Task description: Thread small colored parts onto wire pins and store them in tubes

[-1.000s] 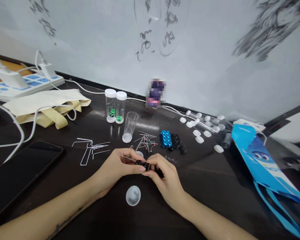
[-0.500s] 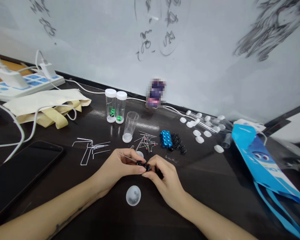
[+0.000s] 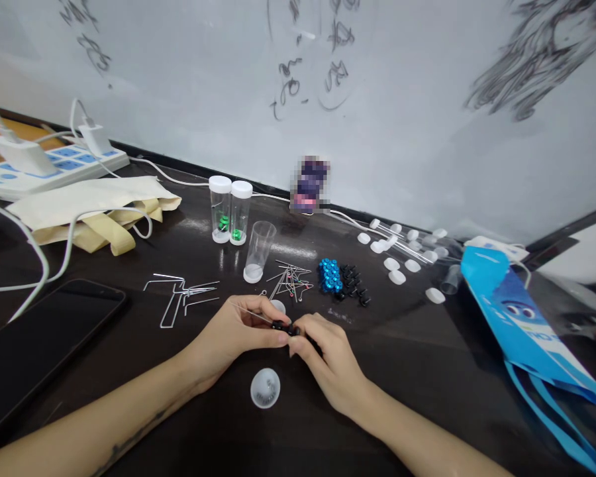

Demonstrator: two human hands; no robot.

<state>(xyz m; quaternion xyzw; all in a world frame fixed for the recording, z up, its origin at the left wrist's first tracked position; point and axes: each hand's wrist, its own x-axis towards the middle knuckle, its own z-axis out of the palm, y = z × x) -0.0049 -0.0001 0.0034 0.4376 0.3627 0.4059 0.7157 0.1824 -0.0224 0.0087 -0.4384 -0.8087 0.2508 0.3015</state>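
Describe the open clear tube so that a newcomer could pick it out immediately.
Find the two capped tubes holding green beads near the wall. The open clear tube stands just right of and in front of them; it alone has no white cap and holds no beads.

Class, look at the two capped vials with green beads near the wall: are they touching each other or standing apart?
Touching. The head view shows the two capped vials upright side by side, their white caps and walls meeting with no gap between.

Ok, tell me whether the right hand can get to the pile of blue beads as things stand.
Probably yes: the blue beads lie uncovered just beyond the right hand, with bare table between them. But its fingers are busy pinching black beads with the left hand.
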